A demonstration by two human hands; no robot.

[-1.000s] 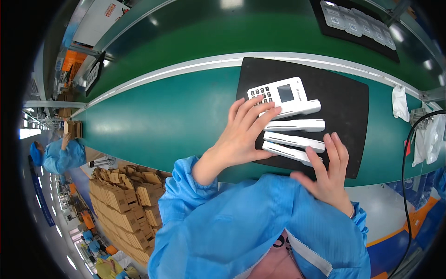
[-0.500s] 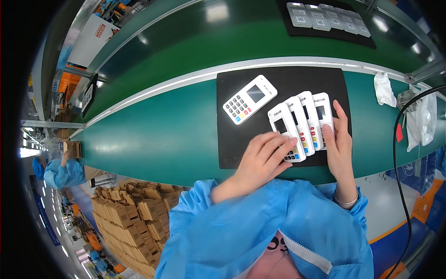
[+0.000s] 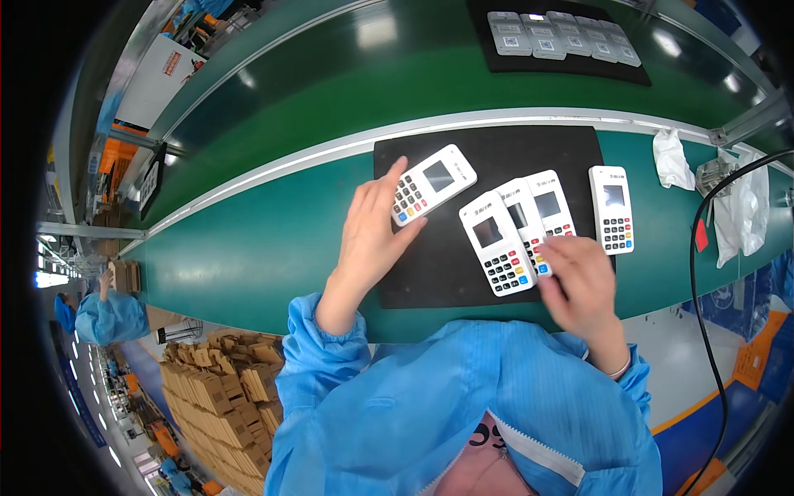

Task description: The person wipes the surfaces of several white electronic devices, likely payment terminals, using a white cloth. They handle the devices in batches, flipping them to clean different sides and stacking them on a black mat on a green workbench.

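Note:
At the mat's left side, my left hand (image 3: 368, 231) curls round the left end of a white payment terminal (image 3: 442, 178), thumb at its lower edge and fingers at its upper corner. Three more terminals overlap in a fan: a left one (image 3: 488, 233), a middle one (image 3: 514, 215) and a right one (image 3: 546, 198). My right hand (image 3: 583, 285), slightly blurred, has its bent fingers and thumb closed over the lower end of the right one, hiding its keys. Another terminal (image 3: 612, 201) lies apart across the mat's right edge. All show screens and keypads face up.
A black mat (image 3: 430, 277) lies on the green bench (image 3: 248, 231). Beyond the metal rail, a dark tray (image 3: 571, 70) bears several packed units. White plastic bags (image 3: 674, 161) and a black cable (image 3: 699, 273) are at right. Stacked cartons (image 3: 215, 388) stand at lower left.
My left hand has left the fan and moved left onto the separate terminal. The fan's rightmost terminal now lies apart to the right. My right hand has moved down and left onto the remaining three.

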